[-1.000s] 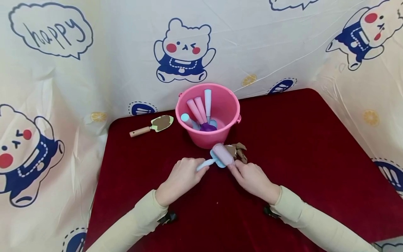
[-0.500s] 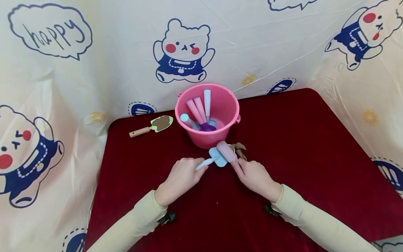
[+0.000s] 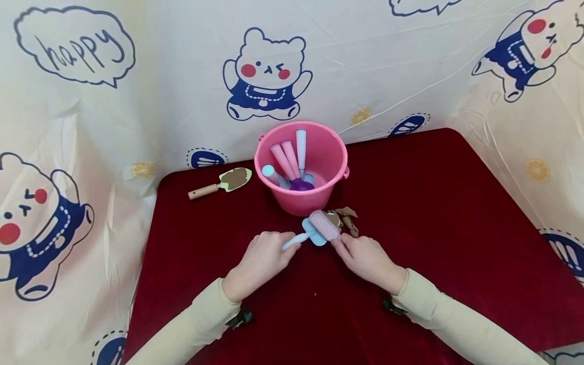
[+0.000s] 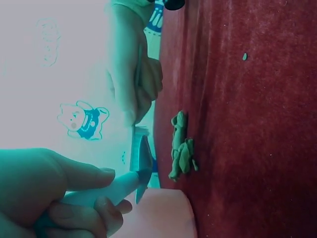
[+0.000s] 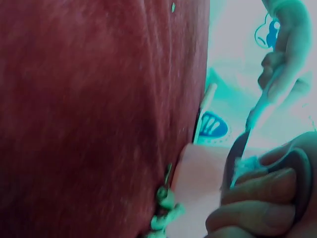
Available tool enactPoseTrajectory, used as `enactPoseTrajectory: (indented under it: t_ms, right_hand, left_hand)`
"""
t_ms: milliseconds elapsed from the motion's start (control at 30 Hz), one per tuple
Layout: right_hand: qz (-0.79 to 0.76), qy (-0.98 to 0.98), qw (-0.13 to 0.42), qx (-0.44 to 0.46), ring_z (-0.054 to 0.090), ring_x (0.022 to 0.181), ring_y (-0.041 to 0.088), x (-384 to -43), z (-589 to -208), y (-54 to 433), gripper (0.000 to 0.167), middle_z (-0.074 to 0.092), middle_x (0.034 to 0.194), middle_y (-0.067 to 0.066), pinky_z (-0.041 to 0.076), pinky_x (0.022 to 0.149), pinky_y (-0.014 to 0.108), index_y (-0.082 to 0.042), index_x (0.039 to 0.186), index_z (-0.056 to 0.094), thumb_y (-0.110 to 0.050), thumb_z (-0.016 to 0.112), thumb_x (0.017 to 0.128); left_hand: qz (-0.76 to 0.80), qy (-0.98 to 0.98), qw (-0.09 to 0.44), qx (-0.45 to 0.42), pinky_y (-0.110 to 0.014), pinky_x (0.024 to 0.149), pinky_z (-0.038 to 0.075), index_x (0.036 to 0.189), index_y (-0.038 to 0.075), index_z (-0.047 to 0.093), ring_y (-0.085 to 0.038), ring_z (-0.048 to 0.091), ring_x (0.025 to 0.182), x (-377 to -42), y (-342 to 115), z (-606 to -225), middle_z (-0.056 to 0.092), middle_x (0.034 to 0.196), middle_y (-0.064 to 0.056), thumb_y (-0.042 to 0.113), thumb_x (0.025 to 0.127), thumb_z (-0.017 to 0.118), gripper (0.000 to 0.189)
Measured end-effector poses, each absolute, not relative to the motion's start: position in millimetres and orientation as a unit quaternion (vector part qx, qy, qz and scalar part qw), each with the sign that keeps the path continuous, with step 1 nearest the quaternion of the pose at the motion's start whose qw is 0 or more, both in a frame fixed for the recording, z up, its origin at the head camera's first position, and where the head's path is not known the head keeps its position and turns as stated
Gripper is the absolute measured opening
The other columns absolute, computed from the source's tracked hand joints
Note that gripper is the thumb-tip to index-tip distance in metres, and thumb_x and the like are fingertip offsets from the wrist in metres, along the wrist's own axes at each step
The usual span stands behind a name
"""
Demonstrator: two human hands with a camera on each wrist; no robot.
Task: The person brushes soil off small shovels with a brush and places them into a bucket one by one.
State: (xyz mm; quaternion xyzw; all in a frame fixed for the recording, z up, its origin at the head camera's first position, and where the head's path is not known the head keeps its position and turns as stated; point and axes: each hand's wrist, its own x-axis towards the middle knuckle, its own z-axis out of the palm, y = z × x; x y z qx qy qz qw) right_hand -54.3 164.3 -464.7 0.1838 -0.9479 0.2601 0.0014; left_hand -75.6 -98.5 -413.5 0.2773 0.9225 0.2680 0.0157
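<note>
My left hand (image 3: pixel 261 262) grips the handle of a light blue toy shovel (image 3: pixel 319 240), its blade held above the table. My right hand (image 3: pixel 370 261) holds a light purple brush (image 3: pixel 324 225) across that blade. In the left wrist view, the bristles of the brush (image 4: pixel 141 131) face the shovel blade (image 4: pixel 144 157). Brown clay-like lumps (image 3: pixel 349 221) lie on the red cloth just beyond the right hand. The brush partly hides the shovel's blade and something brown behind it.
A pink bucket (image 3: pixel 300 202) stands at the back, with several pink and pale blue handles inside. Left of it lies a wooden-handled trowel (image 3: pixel 210 190) with brown material on its blade. Printed fabric (image 3: pixel 182 76) walls the red table (image 3: pixel 433 213).
The brush has shifted back and forth over the shovel's blade, first up and right, then down and left. Both hands keep their holds; the bucket and trowel stay put.
</note>
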Motion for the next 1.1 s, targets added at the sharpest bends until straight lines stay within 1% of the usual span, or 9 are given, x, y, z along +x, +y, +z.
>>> enactPoseTrajectory:
  t_ms: [133,233,333,467,600,767,867,1000,1100]
  right_hand:
    - [0.265,-0.954,0.011,0.139,0.038,0.045,0.008,-55,-460,171,0.025,0.04,0.054,-0.005,0.038,0.043,0.029,-0.01,0.084,0.059,-0.023,0.059,0.106]
    - [0.272,-0.954,0.016,0.129,0.038,0.046,0.009,-56,-457,172,0.025,0.04,0.055,-0.004,0.039,0.044,0.03,-0.01,0.085,0.059,-0.023,0.058,0.106]
    - [0.277,-0.949,0.013,0.152,0.036,0.045,0.008,-56,-456,168,0.028,0.038,0.055,-0.006,0.038,0.044,0.029,-0.013,0.081,0.055,-0.024,0.059,0.106]
    - [0.277,-0.941,-0.012,0.193,0.034,0.044,0.005,-55,-457,162,0.031,0.038,0.054,-0.008,0.035,0.043,0.025,-0.016,0.079,0.053,-0.028,0.058,0.107]
    - [0.263,-0.949,-0.019,0.175,0.036,0.044,0.007,-58,-458,163,0.034,0.038,0.054,-0.006,0.036,0.042,0.026,-0.015,0.077,0.053,-0.03,0.056,0.108]
    - [0.251,-0.958,0.002,0.136,0.037,0.045,0.01,-61,-458,172,0.035,0.037,0.055,-0.005,0.037,0.043,0.029,-0.015,0.076,0.052,-0.029,0.056,0.108]
    - [0.262,-0.953,0.006,0.155,0.037,0.046,0.008,-60,-457,172,0.034,0.038,0.055,-0.006,0.037,0.044,0.028,-0.015,0.077,0.053,-0.028,0.057,0.108]
    - [0.278,-0.941,-0.013,0.194,0.037,0.046,0.005,-58,-456,167,0.031,0.041,0.056,-0.008,0.037,0.045,0.026,-0.015,0.081,0.058,-0.029,0.055,0.108]
    - [0.274,-0.942,-0.025,0.19,0.037,0.046,0.005,-57,-456,166,0.032,0.042,0.055,-0.008,0.037,0.045,0.026,-0.016,0.081,0.058,-0.031,0.054,0.109]
  left_hand:
    - [0.265,0.923,0.018,0.279,-0.022,0.044,0.035,0.085,0.01,0.069,-0.006,0.039,0.049,-76,-100,-415,0.047,0.06,0.007,0.016,0.096,0.076,0.014]
    - [0.267,0.922,0.017,0.281,-0.022,0.044,0.035,0.086,0.01,0.069,-0.006,0.039,0.049,-77,-100,-415,0.046,0.061,0.007,0.016,0.096,0.076,0.014]
    - [0.27,0.921,0.011,0.282,-0.023,0.044,0.035,0.085,0.01,0.068,-0.007,0.039,0.049,-78,-98,-416,0.046,0.06,0.007,0.016,0.095,0.076,0.014]
    - [0.276,0.918,0.007,0.285,-0.023,0.045,0.036,0.087,0.009,0.069,-0.007,0.04,0.05,-78,-95,-416,0.047,0.061,0.006,0.016,0.096,0.076,0.013]
    - [0.275,0.919,0.0,0.283,-0.024,0.045,0.037,0.088,0.009,0.07,-0.007,0.041,0.051,-77,-94,-415,0.05,0.062,0.005,0.016,0.096,0.076,0.012]
    - [0.276,0.919,-0.001,0.281,-0.024,0.045,0.036,0.085,0.01,0.068,-0.007,0.039,0.05,-77,-95,-416,0.048,0.061,0.006,0.016,0.095,0.077,0.014]
    - [0.283,0.916,0.001,0.282,-0.023,0.045,0.036,0.085,0.01,0.068,-0.007,0.039,0.05,-78,-94,-416,0.048,0.061,0.006,0.016,0.096,0.076,0.014]
    - [0.282,0.916,-0.005,0.285,-0.023,0.045,0.037,0.088,0.009,0.069,-0.007,0.041,0.05,-79,-92,-415,0.049,0.062,0.006,0.016,0.096,0.075,0.012]
    - [0.276,0.916,-0.014,0.291,-0.023,0.045,0.037,0.089,0.009,0.07,-0.007,0.041,0.051,-79,-91,-415,0.05,0.063,0.005,0.016,0.096,0.076,0.012]
